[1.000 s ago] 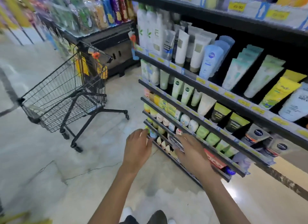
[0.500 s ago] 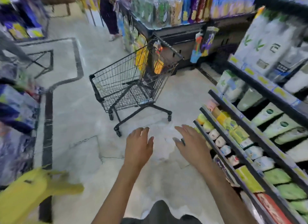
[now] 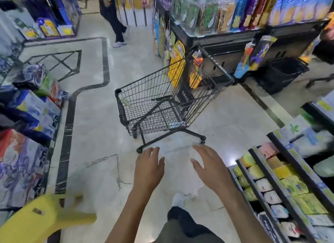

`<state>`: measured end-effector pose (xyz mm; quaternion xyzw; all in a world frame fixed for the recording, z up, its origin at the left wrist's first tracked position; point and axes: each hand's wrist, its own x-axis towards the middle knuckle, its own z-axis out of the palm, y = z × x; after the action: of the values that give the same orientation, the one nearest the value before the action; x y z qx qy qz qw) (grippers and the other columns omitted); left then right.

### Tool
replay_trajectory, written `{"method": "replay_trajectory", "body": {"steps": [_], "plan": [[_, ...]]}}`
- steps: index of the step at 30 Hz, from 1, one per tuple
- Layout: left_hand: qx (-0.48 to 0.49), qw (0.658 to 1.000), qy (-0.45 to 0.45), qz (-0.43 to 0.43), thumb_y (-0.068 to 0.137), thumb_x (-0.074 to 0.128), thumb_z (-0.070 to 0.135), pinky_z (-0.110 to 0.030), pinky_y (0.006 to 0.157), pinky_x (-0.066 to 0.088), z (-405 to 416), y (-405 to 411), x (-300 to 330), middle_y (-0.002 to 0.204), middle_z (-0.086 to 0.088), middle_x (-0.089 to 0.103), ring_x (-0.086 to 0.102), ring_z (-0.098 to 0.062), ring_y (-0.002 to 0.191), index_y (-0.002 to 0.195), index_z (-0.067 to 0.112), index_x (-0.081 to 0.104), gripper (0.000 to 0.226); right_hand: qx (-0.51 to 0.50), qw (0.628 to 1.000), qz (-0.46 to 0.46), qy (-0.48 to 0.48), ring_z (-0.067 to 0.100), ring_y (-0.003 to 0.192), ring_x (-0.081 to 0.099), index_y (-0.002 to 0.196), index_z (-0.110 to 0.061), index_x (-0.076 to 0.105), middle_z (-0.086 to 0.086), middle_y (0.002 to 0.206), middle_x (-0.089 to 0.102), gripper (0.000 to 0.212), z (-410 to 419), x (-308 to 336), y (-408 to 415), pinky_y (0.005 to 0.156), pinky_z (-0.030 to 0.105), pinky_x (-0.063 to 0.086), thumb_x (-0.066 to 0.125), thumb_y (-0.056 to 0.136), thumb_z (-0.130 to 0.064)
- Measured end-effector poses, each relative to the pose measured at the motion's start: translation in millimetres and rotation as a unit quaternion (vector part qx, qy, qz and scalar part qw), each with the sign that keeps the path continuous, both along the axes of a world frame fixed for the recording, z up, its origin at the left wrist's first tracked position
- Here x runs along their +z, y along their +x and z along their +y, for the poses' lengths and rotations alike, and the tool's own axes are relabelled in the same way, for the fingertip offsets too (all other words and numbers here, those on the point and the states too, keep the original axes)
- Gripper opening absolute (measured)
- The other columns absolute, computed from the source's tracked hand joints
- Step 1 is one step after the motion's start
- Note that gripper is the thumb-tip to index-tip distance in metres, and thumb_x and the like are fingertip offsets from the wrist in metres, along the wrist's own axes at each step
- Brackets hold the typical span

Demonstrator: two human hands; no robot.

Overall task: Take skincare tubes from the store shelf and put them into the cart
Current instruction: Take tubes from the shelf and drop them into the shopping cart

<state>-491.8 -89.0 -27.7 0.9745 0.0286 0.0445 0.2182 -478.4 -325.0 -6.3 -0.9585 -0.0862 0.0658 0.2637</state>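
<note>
Cart [image 3: 162, 101] contents blurred | left hand [image 3: 149, 167], right hand [image 3: 210, 167]: fingers spread, holding nothing

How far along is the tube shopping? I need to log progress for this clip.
Barely begun, it seems: the cart holds one pale item at its far-left wall, too blurred to identify. In hand: nothing; left hand and right hand hover open over the floor. Left: taking tubes from the shelf on the right.
</note>
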Motion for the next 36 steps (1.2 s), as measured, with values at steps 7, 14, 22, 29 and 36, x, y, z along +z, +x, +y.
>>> {"method": "replay_trajectory", "body": {"steps": [7, 14, 22, 29, 36], "plan": [[0.007, 1.0, 0.014, 0.006, 0.096, 0.062, 0.028, -0.044, 0.082, 0.051, 13, 149, 15, 0.113, -0.009, 0.065, 0.061, -0.034, 0.101, 0.125, 0.012, 0.06, 0.033, -0.014, 0.999, 0.045, 0.019, 0.014, 0.15, 0.03, 0.153, -0.032, 0.044, -0.006, 0.161, 0.039, 0.051, -3, -8, 122, 0.122, 0.035, 0.032, 0.047, 0.105, -0.047], [0.053, 0.998, -0.034, 0.027, 0.095, 0.062, 0.023, -0.044, 0.079, 0.055, 43, 234, -4, 0.114, -0.01, 0.064, 0.063, -0.032, 0.095, 0.13, 0.012, 0.058, 0.037, 0.035, 0.997, 0.075, 0.002, 0.017, 0.147, 0.035, 0.151, -0.027, 0.047, -0.004, 0.157, 0.043, 0.049, 31, -6, 252, 0.118, 0.037, 0.036, 0.052, 0.105, -0.042], [0.104, 0.983, -0.065, 0.134, 0.098, 0.057, 0.03, -0.042, 0.09, 0.051, 103, 317, -55, 0.121, -0.007, 0.066, 0.06, -0.03, 0.11, 0.131, 0.015, 0.059, 0.037, 0.073, 0.991, 0.109, -0.028, 0.02, 0.137, 0.045, 0.146, -0.023, 0.053, -0.001, 0.15, 0.05, 0.045, 110, -35, 418, 0.111, 0.038, 0.041, 0.057, 0.103, -0.036], [0.102, 0.969, -0.071, 0.212, 0.1, 0.057, 0.028, -0.043, 0.091, 0.049, 157, 435, -89, 0.123, -0.014, 0.064, 0.059, -0.035, 0.113, 0.133, 0.008, 0.058, 0.038, 0.048, 0.983, 0.172, -0.042, 0.02, 0.136, 0.046, 0.145, -0.026, 0.053, -0.004, 0.146, 0.052, 0.045, 142, -67, 489, 0.108, 0.043, 0.045, 0.056, 0.103, -0.038], [0.138, 0.934, -0.123, 0.305, 0.103, 0.053, 0.029, -0.045, 0.097, 0.047, 180, 540, -143, 0.138, -0.018, 0.055, 0.054, -0.036, 0.124, 0.144, 0.007, 0.048, 0.047, 0.055, 0.96, 0.263, -0.079, 0.022, 0.139, 0.045, 0.146, -0.023, 0.053, -0.001, 0.148, 0.052, 0.046, 141, -122, 526, 0.111, 0.037, 0.039, 0.058, 0.102, -0.035]]}}
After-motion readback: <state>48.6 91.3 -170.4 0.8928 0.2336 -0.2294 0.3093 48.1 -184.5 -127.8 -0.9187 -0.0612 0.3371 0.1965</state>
